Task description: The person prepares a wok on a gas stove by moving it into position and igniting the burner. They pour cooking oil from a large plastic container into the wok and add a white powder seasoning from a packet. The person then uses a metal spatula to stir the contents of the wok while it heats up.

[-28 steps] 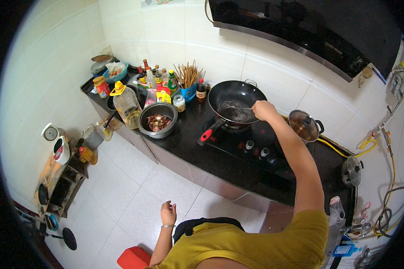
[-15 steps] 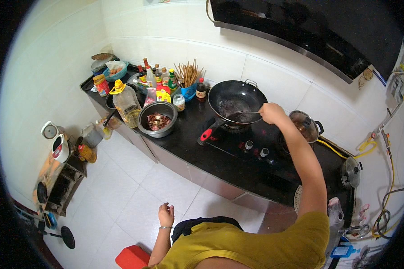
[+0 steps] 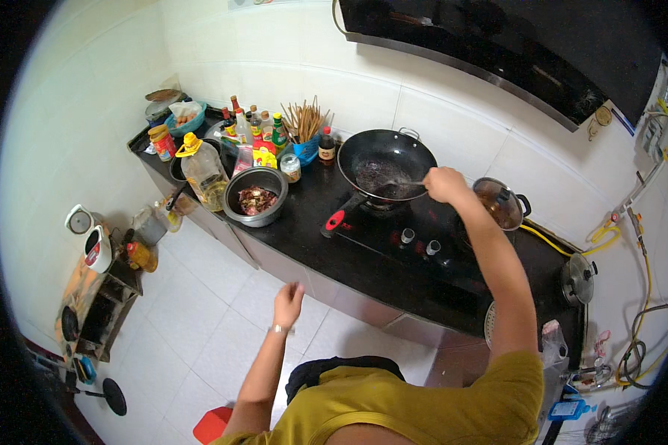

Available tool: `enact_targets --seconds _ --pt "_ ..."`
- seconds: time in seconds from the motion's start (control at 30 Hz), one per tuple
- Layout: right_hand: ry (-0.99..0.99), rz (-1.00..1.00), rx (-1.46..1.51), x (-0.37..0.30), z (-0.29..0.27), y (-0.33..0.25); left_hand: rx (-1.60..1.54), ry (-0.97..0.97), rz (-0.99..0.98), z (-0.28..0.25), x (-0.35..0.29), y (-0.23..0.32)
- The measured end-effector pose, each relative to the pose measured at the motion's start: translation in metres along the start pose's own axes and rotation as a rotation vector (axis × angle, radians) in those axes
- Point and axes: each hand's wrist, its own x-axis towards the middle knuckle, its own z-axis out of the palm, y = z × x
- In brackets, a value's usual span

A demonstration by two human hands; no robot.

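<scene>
My right hand [image 3: 444,185] is closed round the thin handle of a metal spatula [image 3: 404,183], its blade down in a black wok [image 3: 387,158]. A dark, glossy layer covers the wok's bottom; what it is I cannot make out. The wok sits on the hob, its red and black handle [image 3: 335,221] pointing toward the counter's front edge. In the air before the counter is my left hand [image 3: 289,302], with nothing in it and its fingers loosely bent. A grey metal pot [image 3: 274,211] holding chopped, brownish-red meat [image 3: 256,200] stands left of the wok.
A lidded glass pot [image 3: 500,203] occupies the hob's right side. Behind the meat pot are an oil jug [image 3: 203,172], several sauce bottles and a blue holder of chopsticks [image 3: 307,151]. A range hood [image 3: 467,67] hangs overhead. A red stool [image 3: 212,424] stands on the floor.
My left hand has risen forward, toward the counter. My right hand has stayed over the wok with the spatula. The whole view has shifted slightly.
</scene>
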Motion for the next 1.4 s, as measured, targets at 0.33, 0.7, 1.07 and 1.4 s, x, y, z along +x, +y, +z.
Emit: enact_targets --seconds 0.33,0.7,1.07,1.4 --pt "0.189 0.186 0.069 0.065 0.048 -0.006 -0.411 -0.310 -0.233 0.044 0.151 0.125" --pt "0.011 0.151 0.110 0.045 0.032 -0.016 -0.873 -1.014 -0.653 0.045 0.200 0.106" --pt "0.178 0.383 0.084 0.068 0.048 -0.003 -0.833 -1.298 -0.735 0.077 0.230 0.111" --pt "-0.046 0.176 0.066 0.043 0.043 -0.025 -0.871 -1.251 -0.783 0.082 0.231 0.109"
